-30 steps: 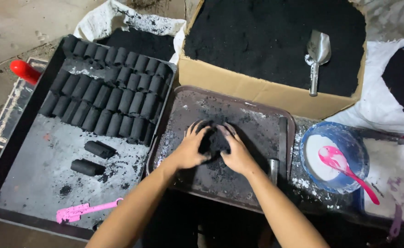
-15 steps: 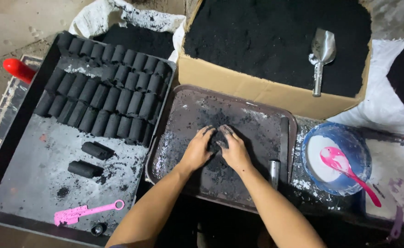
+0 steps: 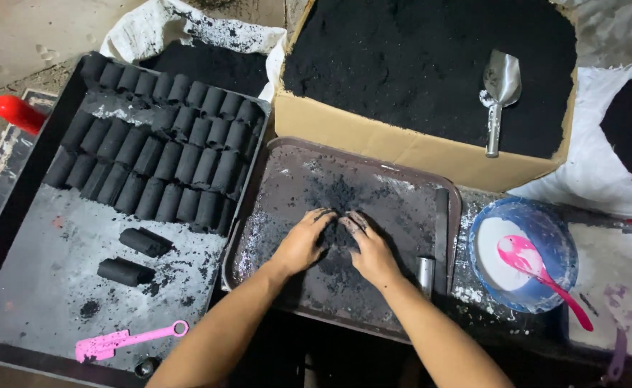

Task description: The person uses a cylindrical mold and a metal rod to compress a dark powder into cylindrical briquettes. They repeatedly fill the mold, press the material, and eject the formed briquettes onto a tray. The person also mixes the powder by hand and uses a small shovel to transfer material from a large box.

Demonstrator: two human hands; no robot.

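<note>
Left hand (image 3: 300, 243) and right hand (image 3: 372, 248) lie side by side at the centre of the brown tray (image 3: 402, 183), fingers curled and cupped round a clump of black charcoal paste (image 3: 335, 233) pressed between them. At 9 o'clock of the hands, the black tray (image 3: 35, 287) carries rows of charcoal briquettes (image 3: 161, 147), two loose ones lying apart, and a pink tool (image 3: 118, 341). At 12 o'clock the cardboard box of charcoal powder (image 3: 416, 144) holds a metal scoop (image 3: 499, 90); at 3 o'clock stands a blue bowl (image 3: 553, 230) with a pink spoon (image 3: 538, 269).

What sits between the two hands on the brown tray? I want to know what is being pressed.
The head view shows a clump of black powder between the left hand and right hand, both touching it.
</note>
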